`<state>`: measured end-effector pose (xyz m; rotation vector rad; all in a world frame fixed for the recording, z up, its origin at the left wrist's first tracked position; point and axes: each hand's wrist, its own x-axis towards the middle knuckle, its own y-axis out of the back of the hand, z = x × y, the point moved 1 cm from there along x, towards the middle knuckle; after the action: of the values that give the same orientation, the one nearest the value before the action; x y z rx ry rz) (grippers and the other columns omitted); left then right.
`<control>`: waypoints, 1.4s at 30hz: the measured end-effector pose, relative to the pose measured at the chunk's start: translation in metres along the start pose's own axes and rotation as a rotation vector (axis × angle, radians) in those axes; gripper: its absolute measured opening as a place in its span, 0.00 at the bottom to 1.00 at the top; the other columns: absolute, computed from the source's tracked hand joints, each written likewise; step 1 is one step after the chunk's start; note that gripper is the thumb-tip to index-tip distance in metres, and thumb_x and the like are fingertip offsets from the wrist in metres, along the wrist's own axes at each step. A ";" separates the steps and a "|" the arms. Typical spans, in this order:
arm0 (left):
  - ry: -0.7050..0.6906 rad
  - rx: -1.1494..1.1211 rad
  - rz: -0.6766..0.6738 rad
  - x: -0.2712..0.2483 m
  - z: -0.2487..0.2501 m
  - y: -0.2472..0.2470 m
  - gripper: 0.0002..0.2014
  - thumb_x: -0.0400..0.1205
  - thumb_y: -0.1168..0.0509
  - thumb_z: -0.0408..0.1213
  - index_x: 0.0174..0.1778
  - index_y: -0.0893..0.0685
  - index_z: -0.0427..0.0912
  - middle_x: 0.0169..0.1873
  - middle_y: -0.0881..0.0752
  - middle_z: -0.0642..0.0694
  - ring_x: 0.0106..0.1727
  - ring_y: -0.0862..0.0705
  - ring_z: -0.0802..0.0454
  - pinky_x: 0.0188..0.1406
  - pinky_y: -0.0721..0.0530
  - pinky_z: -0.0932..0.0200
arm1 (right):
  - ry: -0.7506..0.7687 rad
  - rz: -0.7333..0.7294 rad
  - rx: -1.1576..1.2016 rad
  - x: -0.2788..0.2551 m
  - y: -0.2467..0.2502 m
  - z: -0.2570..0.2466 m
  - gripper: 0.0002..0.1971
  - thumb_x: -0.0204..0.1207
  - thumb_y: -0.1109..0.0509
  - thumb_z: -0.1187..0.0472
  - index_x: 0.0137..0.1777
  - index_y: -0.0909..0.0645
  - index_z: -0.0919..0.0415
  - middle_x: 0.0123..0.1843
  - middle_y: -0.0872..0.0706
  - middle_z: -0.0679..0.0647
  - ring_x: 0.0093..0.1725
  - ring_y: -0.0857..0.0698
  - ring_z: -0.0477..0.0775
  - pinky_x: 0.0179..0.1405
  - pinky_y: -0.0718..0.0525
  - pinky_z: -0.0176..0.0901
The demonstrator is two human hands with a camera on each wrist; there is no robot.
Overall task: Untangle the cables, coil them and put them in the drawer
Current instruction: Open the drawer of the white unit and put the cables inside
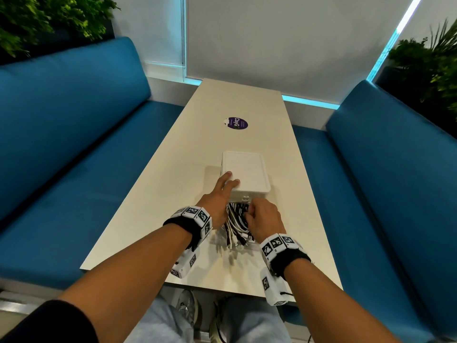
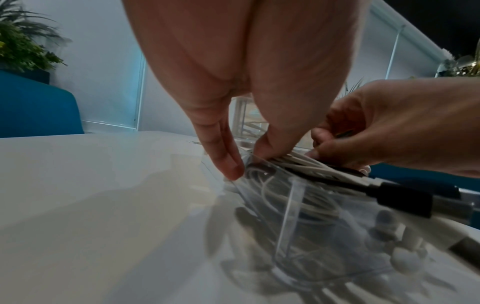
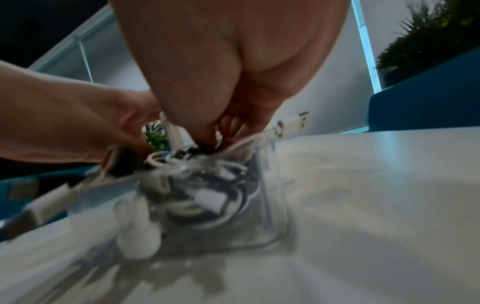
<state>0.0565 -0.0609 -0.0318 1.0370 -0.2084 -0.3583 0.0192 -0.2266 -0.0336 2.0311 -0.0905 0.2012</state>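
Note:
A white drawer box [image 1: 244, 169] stands mid-table, its clear drawer [image 2: 291, 216] pulled out toward me. The drawer is crammed with white and black cables [image 1: 235, 226], and their plug ends spill over its near rim. My left hand [image 1: 222, 194] lies on the box's near left corner, fingers straight on the lid; in the left wrist view its thumb [image 2: 272, 144] presses the cables at the drawer's rim. My right hand [image 1: 262, 216] is curled over the drawer and pinches the cable bundle [image 3: 207, 195]. A white USB plug [image 3: 298, 123] sticks out beside its fingers.
The long white table [image 1: 173, 194] has a round purple sticker [image 1: 238, 123] beyond the box. Blue benches [image 1: 74, 144] run along both sides, with plants [image 1: 37, 21] behind them. The table's near edge is just below my wrists.

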 end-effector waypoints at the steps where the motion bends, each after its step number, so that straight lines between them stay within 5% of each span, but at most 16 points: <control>1: 0.000 -0.005 0.003 0.001 -0.002 0.000 0.46 0.73 0.35 0.22 0.82 0.46 0.57 0.83 0.61 0.62 0.40 0.14 0.39 0.33 0.16 0.52 | 0.013 -0.040 0.044 0.001 0.004 -0.001 0.08 0.76 0.32 0.60 0.38 0.27 0.56 0.38 0.20 0.50 0.35 0.22 0.53 0.35 0.26 0.46; 6: -0.033 -0.033 0.011 0.004 -0.009 -0.005 0.48 0.72 0.33 0.22 0.81 0.48 0.61 0.82 0.61 0.66 0.45 0.13 0.39 0.36 0.14 0.48 | 0.146 -0.249 -0.026 -0.002 0.013 -0.019 0.17 0.65 0.26 0.40 0.36 0.22 0.54 0.34 0.18 0.47 0.35 0.21 0.49 0.33 0.23 0.40; 9: -0.014 -0.039 -0.008 0.000 -0.002 0.001 0.45 0.73 0.36 0.21 0.83 0.45 0.56 0.84 0.60 0.61 0.42 0.16 0.39 0.34 0.23 0.56 | 0.096 -0.238 -0.090 0.000 0.008 -0.025 0.16 0.67 0.22 0.48 0.38 0.26 0.55 0.40 0.21 0.49 0.37 0.21 0.53 0.29 0.30 0.39; 13: -0.002 -0.048 -0.008 -0.003 -0.001 0.000 0.44 0.74 0.37 0.21 0.83 0.44 0.55 0.84 0.61 0.61 0.45 0.15 0.38 0.35 0.25 0.57 | 0.032 -0.167 -0.154 -0.002 -0.009 -0.034 0.12 0.76 0.29 0.60 0.57 0.22 0.63 0.54 0.18 0.59 0.50 0.15 0.65 0.42 0.20 0.50; 16: -0.012 -0.029 -0.009 -0.002 -0.003 0.000 0.46 0.74 0.36 0.20 0.84 0.46 0.56 0.84 0.62 0.61 0.48 0.14 0.38 0.35 0.24 0.58 | 0.097 -0.180 -0.174 -0.001 -0.011 -0.041 0.05 0.76 0.34 0.66 0.46 0.17 0.64 0.44 0.13 0.60 0.44 0.13 0.66 0.37 0.18 0.49; 21: -0.011 -0.035 -0.028 -0.002 0.001 0.003 0.47 0.74 0.32 0.22 0.85 0.47 0.54 0.85 0.62 0.58 0.52 0.15 0.39 0.37 0.25 0.58 | 0.129 -0.274 0.033 -0.003 0.012 -0.030 0.12 0.75 0.29 0.56 0.31 0.21 0.58 0.29 0.17 0.51 0.29 0.22 0.49 0.32 0.26 0.40; 23: -0.007 -0.039 -0.032 -0.002 0.001 0.003 0.47 0.74 0.33 0.21 0.84 0.47 0.54 0.85 0.62 0.58 0.50 0.15 0.39 0.36 0.24 0.59 | 0.117 -0.139 0.109 0.000 0.022 -0.019 0.08 0.74 0.28 0.54 0.36 0.17 0.55 0.33 0.15 0.46 0.32 0.21 0.43 0.35 0.25 0.37; 26: -0.013 -0.033 -0.018 -0.001 0.000 0.002 0.47 0.73 0.35 0.19 0.84 0.47 0.55 0.84 0.62 0.58 0.45 0.14 0.40 0.29 0.25 0.61 | 0.026 0.072 0.039 0.001 0.039 0.004 0.07 0.77 0.32 0.52 0.50 0.18 0.54 0.48 0.18 0.48 0.44 0.18 0.50 0.44 0.19 0.43; 29: -0.013 -0.030 -0.019 0.000 -0.002 0.000 0.48 0.73 0.34 0.20 0.84 0.48 0.55 0.84 0.62 0.59 0.48 0.13 0.38 0.33 0.19 0.55 | -0.209 -0.172 -0.136 -0.003 0.038 0.027 0.14 0.78 0.32 0.51 0.62 0.21 0.52 0.59 0.19 0.54 0.54 0.16 0.58 0.53 0.18 0.47; 31: -0.017 -0.023 -0.015 0.000 -0.001 0.001 0.48 0.73 0.34 0.20 0.83 0.48 0.56 0.84 0.62 0.60 0.48 0.13 0.38 0.36 0.15 0.52 | -0.259 -0.238 -0.047 -0.007 0.035 0.034 0.10 0.77 0.29 0.54 0.57 0.18 0.50 0.56 0.14 0.54 0.53 0.14 0.56 0.55 0.15 0.46; 34: -0.004 -0.018 -0.024 0.000 -0.001 0.001 0.49 0.72 0.35 0.19 0.84 0.48 0.57 0.84 0.62 0.60 0.46 0.14 0.40 0.32 0.19 0.55 | -0.155 -0.170 0.107 -0.012 0.036 0.031 0.06 0.76 0.28 0.62 0.48 0.15 0.49 0.45 0.10 0.49 0.44 0.12 0.48 0.51 0.13 0.42; 38: -0.009 -0.013 -0.032 -0.001 -0.001 0.001 0.49 0.71 0.36 0.18 0.84 0.48 0.57 0.83 0.62 0.62 0.44 0.14 0.41 0.32 0.17 0.54 | 0.010 -0.242 0.161 -0.015 0.030 0.015 0.08 0.77 0.28 0.64 0.51 0.14 0.51 0.45 0.11 0.45 0.44 0.14 0.41 0.44 0.21 0.24; 42: -0.003 0.003 -0.042 -0.003 0.002 0.004 0.50 0.71 0.36 0.17 0.84 0.48 0.56 0.83 0.63 0.62 0.42 0.14 0.41 0.31 0.17 0.53 | 0.084 -0.218 0.092 -0.012 0.012 0.010 0.15 0.75 0.35 0.73 0.57 0.20 0.56 0.54 0.18 0.50 0.48 0.16 0.51 0.53 0.17 0.41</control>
<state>0.0543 -0.0596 -0.0273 1.0447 -0.1899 -0.3971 0.0066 -0.2408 -0.0294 2.1029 0.1952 0.1555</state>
